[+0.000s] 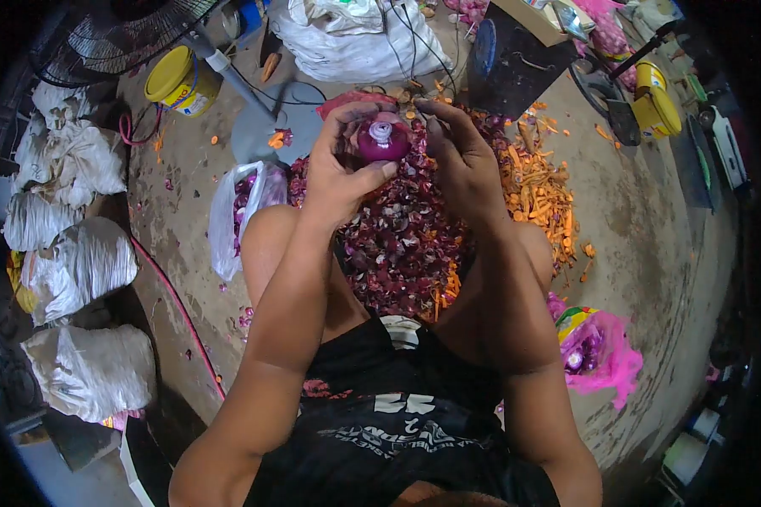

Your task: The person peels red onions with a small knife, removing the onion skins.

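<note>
A purple onion [384, 142] with a pale cut top is held in my left hand [340, 165], its fingers and thumb wrapped round it. Just right of the onion, my right hand [463, 160] is raised with its thumb and fingers curved and apart; whether it holds anything small is hard to see. Below both hands a heap of dark red onion skins [406, 245] lies on the floor between my knees. Orange carrot peels and pieces [537, 198] are spread on the right of the heap.
A white plastic bag [226, 224] stands left of my knee, a pink bag [621, 351] at the right. Ahead are a fan base [266, 135], a yellow bucket [176, 80] and a dark bin [516, 72]. White sacks [93, 372] line the left; a red hose [173, 296] crosses the floor.
</note>
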Action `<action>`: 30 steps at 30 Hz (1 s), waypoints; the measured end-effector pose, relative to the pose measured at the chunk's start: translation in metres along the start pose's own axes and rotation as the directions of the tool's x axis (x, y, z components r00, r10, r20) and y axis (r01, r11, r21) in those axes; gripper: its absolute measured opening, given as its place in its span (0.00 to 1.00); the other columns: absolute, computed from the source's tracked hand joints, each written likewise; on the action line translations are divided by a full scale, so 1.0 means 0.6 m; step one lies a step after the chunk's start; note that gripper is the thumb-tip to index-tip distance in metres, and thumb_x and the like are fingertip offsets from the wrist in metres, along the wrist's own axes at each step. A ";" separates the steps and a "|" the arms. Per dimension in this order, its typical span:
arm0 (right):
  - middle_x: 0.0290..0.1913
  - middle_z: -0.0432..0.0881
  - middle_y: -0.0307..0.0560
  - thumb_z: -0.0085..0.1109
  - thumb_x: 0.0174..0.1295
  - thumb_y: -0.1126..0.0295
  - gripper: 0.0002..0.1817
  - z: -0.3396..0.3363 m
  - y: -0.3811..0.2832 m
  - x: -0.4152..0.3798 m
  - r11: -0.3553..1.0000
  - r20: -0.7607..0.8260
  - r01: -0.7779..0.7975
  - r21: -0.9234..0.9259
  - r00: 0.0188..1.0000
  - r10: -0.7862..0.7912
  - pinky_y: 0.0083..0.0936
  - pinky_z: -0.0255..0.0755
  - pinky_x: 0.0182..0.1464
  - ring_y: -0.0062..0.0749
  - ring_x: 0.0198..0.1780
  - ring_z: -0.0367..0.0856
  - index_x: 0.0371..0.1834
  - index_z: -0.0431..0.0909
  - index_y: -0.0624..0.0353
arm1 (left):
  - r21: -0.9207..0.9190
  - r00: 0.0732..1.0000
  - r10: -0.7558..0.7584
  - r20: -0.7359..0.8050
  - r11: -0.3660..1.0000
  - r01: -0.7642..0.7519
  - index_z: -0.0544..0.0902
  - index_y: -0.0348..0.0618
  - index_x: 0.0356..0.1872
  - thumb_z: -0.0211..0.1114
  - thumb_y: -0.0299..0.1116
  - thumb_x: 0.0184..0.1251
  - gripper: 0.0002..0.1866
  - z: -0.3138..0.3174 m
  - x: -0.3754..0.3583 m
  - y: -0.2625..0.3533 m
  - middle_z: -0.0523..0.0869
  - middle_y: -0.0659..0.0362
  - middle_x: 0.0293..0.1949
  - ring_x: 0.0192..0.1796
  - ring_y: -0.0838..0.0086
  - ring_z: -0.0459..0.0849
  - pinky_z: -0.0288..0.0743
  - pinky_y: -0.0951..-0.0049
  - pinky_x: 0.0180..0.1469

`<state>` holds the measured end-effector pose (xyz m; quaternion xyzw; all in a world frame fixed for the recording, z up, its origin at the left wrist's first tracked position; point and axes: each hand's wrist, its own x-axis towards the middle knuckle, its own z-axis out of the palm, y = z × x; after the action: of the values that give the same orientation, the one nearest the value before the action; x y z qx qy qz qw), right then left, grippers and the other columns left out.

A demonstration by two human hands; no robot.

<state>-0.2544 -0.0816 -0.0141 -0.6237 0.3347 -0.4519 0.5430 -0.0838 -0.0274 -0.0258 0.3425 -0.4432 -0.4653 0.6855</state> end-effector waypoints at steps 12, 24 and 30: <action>0.52 0.85 0.48 0.57 0.72 0.73 0.17 -0.001 0.022 -0.001 0.970 0.121 0.235 -0.066 0.967 -0.226 0.26 0.73 0.60 0.27 0.55 0.81 0.62 0.78 0.62 | 0.031 0.999 0.039 0.012 0.999 -0.039 0.68 0.38 0.66 0.73 0.19 0.45 0.41 -0.011 0.005 -0.008 0.78 0.52 0.61 0.64 0.65 0.77 0.71 0.64 0.69; 0.57 0.82 0.47 0.56 0.74 0.68 0.18 -0.012 0.002 -0.008 0.996 0.044 0.007 0.084 0.999 -0.011 0.27 0.71 0.62 0.28 0.58 0.79 0.63 0.77 0.64 | -0.163 0.999 -0.047 -0.008 0.985 0.045 0.69 0.37 0.64 0.72 0.18 0.47 0.38 -0.010 0.001 -0.003 0.78 0.50 0.61 0.63 0.65 0.79 0.72 0.63 0.68; 0.53 0.82 0.52 0.60 0.69 0.69 0.20 -0.013 0.009 -0.003 0.898 0.159 0.344 -0.273 0.937 -0.311 0.32 0.73 0.57 0.39 0.50 0.82 0.63 0.79 0.58 | -0.178 0.998 -0.054 -0.015 0.983 0.051 0.70 0.36 0.64 0.71 0.17 0.47 0.37 -0.009 0.002 0.005 0.78 0.50 0.61 0.62 0.64 0.79 0.72 0.63 0.68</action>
<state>-0.2621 -0.0837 -0.0198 -0.7696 0.2579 -0.4459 0.3772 -0.0777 -0.0272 -0.0251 0.2960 -0.3839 -0.5176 0.7050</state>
